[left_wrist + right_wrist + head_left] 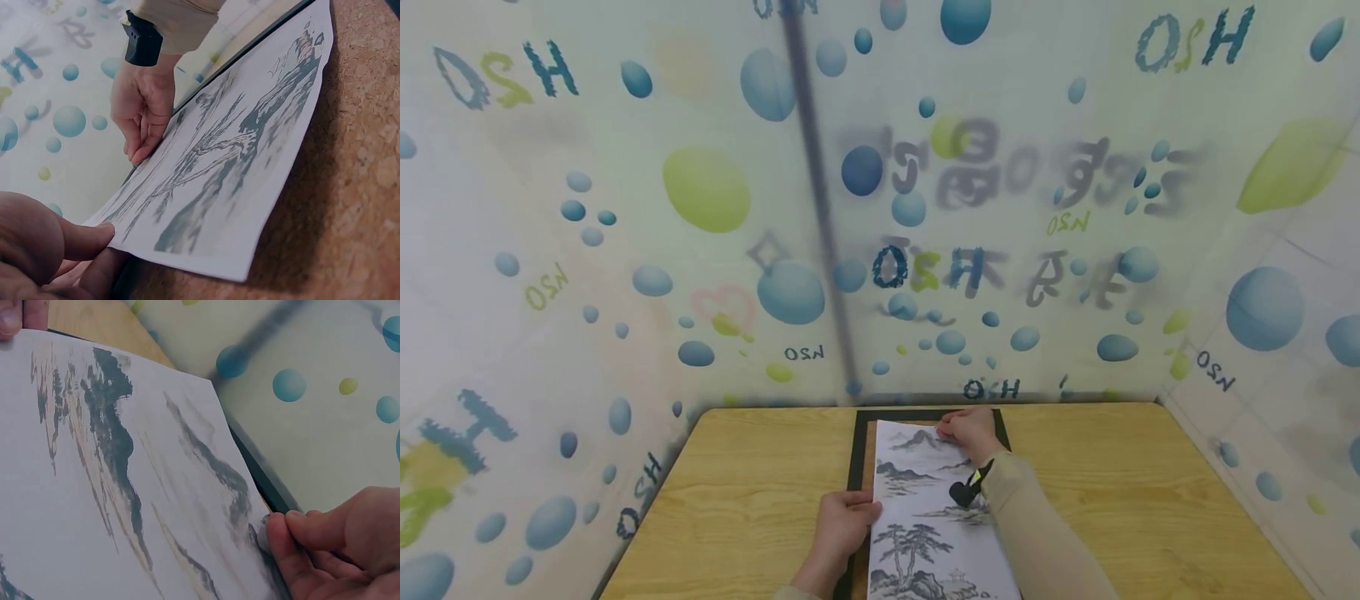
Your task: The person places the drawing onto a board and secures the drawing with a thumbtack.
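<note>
A white sheet with an ink landscape painting (pixel 917 492) of pines and mountains lies over a cork board (pixel 356 162) with a black frame (pixel 854 467). My left hand (pixel 844 525) holds the sheet's left edge, the thumb on top and the fingers beneath. That edge stands raised off the cork in the left wrist view. At the top right corner, the thumb and forefinger of my right hand (pixel 972 432) pinch at the paper's border. I cannot tell whether something small is also between those fingertips.
The board rests on a wooden table (pixel 737 492), reaching its back edge. Behind stands a pale fabric wall (pixel 1030 100) printed with blue and green drops, and similar panels close in both sides. My right wrist wears a black band-mounted device (pixel 964 493).
</note>
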The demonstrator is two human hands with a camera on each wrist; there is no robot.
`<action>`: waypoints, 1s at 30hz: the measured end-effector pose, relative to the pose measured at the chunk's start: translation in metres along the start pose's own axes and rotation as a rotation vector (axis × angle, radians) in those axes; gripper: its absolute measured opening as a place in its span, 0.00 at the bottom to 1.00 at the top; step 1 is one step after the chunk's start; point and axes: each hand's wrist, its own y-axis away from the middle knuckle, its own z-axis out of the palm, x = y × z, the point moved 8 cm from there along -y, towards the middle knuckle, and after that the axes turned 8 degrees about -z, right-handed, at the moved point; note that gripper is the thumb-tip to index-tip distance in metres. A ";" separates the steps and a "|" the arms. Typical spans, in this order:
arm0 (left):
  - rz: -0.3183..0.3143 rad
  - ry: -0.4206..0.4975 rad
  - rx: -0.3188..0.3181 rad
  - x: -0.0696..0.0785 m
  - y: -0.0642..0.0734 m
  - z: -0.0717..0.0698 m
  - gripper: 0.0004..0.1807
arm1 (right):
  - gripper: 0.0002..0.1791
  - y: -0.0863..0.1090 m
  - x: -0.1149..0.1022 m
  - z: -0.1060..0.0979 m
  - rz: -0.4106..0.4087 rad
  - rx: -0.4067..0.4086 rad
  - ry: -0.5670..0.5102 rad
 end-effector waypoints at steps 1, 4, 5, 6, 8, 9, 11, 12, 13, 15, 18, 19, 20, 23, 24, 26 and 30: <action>-0.007 -0.003 0.001 0.000 0.000 0.000 0.14 | 0.07 0.000 0.000 0.000 -0.001 -0.004 0.024; -0.017 -0.010 0.005 0.000 -0.001 0.000 0.14 | 0.07 -0.002 -0.002 0.000 -0.011 -0.021 0.116; -0.017 -0.012 0.007 0.000 -0.001 0.000 0.14 | 0.07 -0.003 -0.003 0.000 -0.014 -0.029 0.147; -0.011 -0.014 0.005 0.001 -0.001 0.000 0.14 | 0.06 -0.003 -0.004 0.000 -0.020 -0.032 0.182; 0.003 -0.014 0.001 0.002 -0.001 0.000 0.14 | 0.06 -0.005 -0.007 -0.001 -0.033 -0.036 0.226; 0.012 -0.014 0.001 0.003 -0.001 0.000 0.14 | 0.06 -0.005 -0.008 -0.002 -0.035 -0.040 0.237; 0.027 -0.011 -0.001 0.004 0.000 0.000 0.14 | 0.06 -0.007 -0.009 -0.005 -0.026 -0.040 0.264; 0.033 -0.009 -0.001 0.005 0.000 0.000 0.14 | 0.06 -0.008 -0.010 -0.006 -0.027 -0.041 0.279; 0.034 -0.007 0.000 0.005 0.000 0.000 0.14 | 0.06 -0.008 -0.011 -0.006 -0.032 -0.046 0.303; 0.039 -0.007 0.002 0.005 0.001 0.000 0.14 | 0.06 -0.009 -0.012 -0.006 -0.040 -0.056 0.366; 0.036 -0.007 0.003 0.005 0.001 0.000 0.14 | 0.05 -0.008 -0.018 -0.004 -0.105 -0.069 0.492; 0.033 -0.007 0.002 0.005 0.001 0.000 0.14 | 0.05 -0.007 -0.020 -0.003 -0.130 -0.074 0.533; 0.032 -0.007 0.002 0.005 0.001 0.000 0.14 | 0.04 -0.007 -0.021 -0.003 -0.144 -0.076 0.555; 0.021 -0.004 0.003 0.003 0.001 0.001 0.14 | 0.04 -0.006 -0.023 -0.001 -0.186 -0.083 0.597; 0.018 -0.004 0.005 0.003 0.001 0.001 0.14 | 0.04 -0.007 -0.022 0.000 -0.190 -0.085 0.598; 0.015 -0.003 0.006 0.002 0.001 0.001 0.14 | 0.04 -0.007 -0.021 0.001 -0.186 -0.085 0.597; 0.012 -0.001 0.007 0.002 0.002 0.000 0.14 | 0.03 -0.006 -0.020 0.003 -0.186 -0.106 0.596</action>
